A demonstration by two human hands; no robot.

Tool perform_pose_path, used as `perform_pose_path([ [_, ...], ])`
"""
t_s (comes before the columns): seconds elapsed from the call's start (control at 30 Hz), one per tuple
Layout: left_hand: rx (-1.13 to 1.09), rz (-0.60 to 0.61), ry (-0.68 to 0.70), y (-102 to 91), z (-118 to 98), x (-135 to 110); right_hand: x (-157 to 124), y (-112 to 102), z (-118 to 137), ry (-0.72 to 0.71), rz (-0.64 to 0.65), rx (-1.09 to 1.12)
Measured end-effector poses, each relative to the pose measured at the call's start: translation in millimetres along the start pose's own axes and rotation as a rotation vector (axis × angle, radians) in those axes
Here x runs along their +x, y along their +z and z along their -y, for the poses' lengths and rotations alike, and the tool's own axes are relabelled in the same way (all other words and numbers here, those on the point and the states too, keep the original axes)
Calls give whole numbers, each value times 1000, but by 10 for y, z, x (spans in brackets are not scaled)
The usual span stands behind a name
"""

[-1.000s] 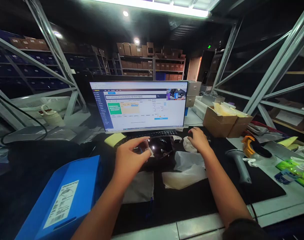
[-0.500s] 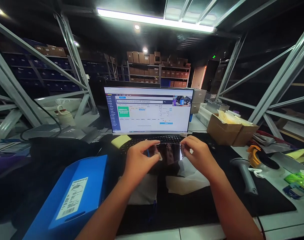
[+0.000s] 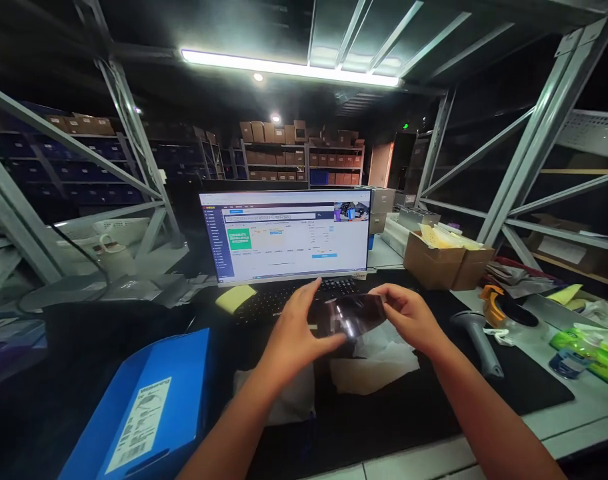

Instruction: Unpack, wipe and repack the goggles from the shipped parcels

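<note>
A dark, glossy, slightly curved sheet (image 3: pixel 357 317) is held in the air over the black mat, in front of the keyboard. My right hand (image 3: pixel 409 317) pinches its right end between thumb and fingers. Around the left end, my left hand (image 3: pixel 301 333) is open, thumb and fingers spread apart; whether the thumb touches the sheet's lower edge I cannot tell. Beneath lie crumpled white wrapping paper (image 3: pixel 377 373) and, partly behind my left forearm, a pale grey cloth or pouch (image 3: pixel 297 400).
A blue box (image 3: pixel 179 393) with a white label stands at left. Behind the keyboard (image 3: pixel 279 303) is a lit monitor (image 3: pixel 284 253). To the right are a barcode scanner (image 3: pixel 479 343), a tape dispenser (image 3: pixel 509 317), a bottle (image 3: pixel 574 357) and cardboard boxes (image 3: pixel 429 260). Yellow paper (image 3: pixel 237 299) lies by the keyboard.
My left hand has loosened from a pinch on the sheet's left end and spread its fingers. The sheet now tilts, its right end higher. The camera view has shifted a little.
</note>
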State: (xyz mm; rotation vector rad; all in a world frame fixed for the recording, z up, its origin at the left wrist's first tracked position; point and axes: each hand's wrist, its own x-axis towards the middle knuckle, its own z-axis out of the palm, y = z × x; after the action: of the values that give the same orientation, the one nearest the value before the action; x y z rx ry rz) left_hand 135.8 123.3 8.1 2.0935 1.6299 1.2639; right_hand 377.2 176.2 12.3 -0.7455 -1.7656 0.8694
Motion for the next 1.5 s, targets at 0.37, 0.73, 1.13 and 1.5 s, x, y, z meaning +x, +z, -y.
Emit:
perform_pose_path([
  [0.37,-250,314,-36,329,16,-8,-308,-92,-523,223,-236,548],
  [0.73,-354,187,21,467,39,-64,-384,-164,-637,271,-202,570],
  [1.13,-478,-29,-74,575,-127,-123,-409,-189,-618,291,-224,734],
  [1.5,530,634,305,1197,10,725,-279,-601,-930,330,-683,841],
])
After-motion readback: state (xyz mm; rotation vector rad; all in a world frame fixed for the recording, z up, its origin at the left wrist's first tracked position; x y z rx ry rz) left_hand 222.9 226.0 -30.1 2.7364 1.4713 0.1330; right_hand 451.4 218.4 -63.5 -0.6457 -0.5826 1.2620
